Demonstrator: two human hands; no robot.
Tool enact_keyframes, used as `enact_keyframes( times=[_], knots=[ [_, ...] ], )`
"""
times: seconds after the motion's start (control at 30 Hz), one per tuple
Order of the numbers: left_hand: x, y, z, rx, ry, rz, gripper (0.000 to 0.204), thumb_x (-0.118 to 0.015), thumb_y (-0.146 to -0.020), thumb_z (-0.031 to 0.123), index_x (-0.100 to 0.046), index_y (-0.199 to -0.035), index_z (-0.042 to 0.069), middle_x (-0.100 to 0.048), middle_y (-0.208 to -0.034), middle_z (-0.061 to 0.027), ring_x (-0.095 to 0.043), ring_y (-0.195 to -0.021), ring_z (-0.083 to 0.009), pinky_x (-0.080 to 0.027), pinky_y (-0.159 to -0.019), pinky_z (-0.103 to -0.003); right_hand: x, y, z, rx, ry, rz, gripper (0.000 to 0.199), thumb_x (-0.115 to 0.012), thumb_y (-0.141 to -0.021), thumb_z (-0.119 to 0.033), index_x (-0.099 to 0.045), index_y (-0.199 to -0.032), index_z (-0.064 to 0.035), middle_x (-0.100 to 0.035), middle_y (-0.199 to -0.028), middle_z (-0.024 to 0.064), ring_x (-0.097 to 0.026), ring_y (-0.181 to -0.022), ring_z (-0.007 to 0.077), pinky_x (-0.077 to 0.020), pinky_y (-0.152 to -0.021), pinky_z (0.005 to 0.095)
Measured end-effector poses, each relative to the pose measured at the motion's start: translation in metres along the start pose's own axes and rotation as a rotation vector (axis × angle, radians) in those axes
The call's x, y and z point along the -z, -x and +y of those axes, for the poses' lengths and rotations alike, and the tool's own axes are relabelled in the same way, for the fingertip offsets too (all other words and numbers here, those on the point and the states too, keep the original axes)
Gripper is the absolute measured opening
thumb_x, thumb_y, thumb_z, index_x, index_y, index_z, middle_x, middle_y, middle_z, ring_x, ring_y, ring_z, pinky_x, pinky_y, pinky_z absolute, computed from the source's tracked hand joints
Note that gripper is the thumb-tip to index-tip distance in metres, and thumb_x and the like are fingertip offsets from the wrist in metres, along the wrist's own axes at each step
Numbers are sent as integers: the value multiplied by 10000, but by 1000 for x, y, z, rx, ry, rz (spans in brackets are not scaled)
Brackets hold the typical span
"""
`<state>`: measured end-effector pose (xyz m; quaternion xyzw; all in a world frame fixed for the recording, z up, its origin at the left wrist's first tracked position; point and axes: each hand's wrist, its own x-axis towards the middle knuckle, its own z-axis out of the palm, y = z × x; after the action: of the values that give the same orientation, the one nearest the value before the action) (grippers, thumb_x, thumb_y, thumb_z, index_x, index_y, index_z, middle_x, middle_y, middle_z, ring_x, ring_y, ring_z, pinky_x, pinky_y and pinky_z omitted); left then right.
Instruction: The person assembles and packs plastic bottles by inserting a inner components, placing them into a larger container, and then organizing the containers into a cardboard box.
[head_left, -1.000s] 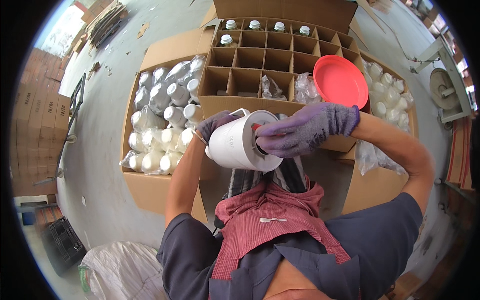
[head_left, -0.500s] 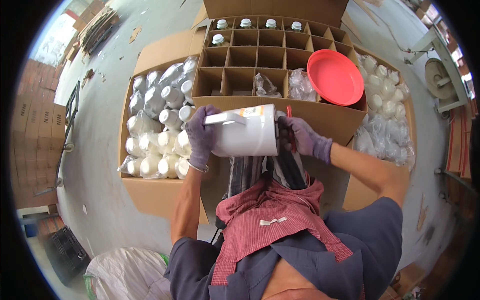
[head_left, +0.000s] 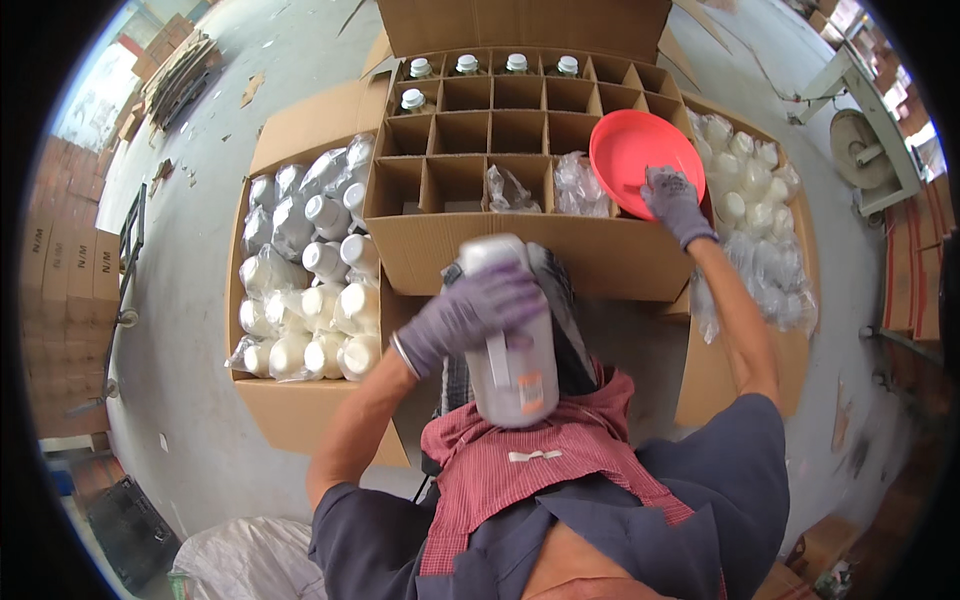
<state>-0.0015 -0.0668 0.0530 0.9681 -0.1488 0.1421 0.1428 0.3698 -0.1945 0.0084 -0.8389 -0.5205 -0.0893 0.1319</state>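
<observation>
My left hand, in a purple glove, is closed around a white handled jug. The jug stands over my lap with the end bearing an orange label toward me. Motion blurs its far end. My right hand, also gloved, reaches into a shallow red basin. Its fingers are curled together at the basin's near part, and a small dark shape shows by the fingertips. What they hold, if anything, I cannot make out. The basin rests on the right part of a divided cardboard box.
Several white-capped bottles stand in the box's far compartments; plastic bags fill nearer ones. An open carton of bagged white containers is at the left, another carton of bagged containers at the right. A white sack lies lower left.
My right hand has left the jug's end and moved right to the basin; the red-handled object it held no longer shows. My left hand has turned the jug from lying sideways to pointing toward me.
</observation>
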Motion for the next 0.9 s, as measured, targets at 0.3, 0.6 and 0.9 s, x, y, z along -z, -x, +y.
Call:
enact_keyframes(
  times=[0.3, 0.6, 0.9],
  knots=[
    [-3, 86, -31, 664, 205, 228, 631, -679, -836, 336, -466, -1349, 37, -512, -1322, -166, -519, -1199, -327, -390, -1045, -451, -82, -29, -161, 233, -444, -228, 309, -609, -860, -290, -662, -945, 2, -673, -915, 190, -654, -841, 339, -512, -807, 416],
    [-42, 20, -97, 674, 530, 542, 354, -502, -952, 127, -540, -1273, -18, -652, -1105, -137, -648, -967, -232, -530, -825, -332, -13, -4, -226, 317, -935, -239, 260, -627, -863, -264, -674, -939, -20, -659, -855, 123, -634, -829, 213, -500, -808, 315],
    [-72, 48, -36, 981, 1004, 859, 386, -442, -968, 160, -567, -1296, -1, -694, -963, -127, -662, -890, -199, -526, -784, -301, -35, 88, -170, -500, -1716, -172, 473, -534, -985, -360, -467, -1315, -28, -575, -1147, 57, -570, -1072, 166, -477, -933, 338]
  ],
)
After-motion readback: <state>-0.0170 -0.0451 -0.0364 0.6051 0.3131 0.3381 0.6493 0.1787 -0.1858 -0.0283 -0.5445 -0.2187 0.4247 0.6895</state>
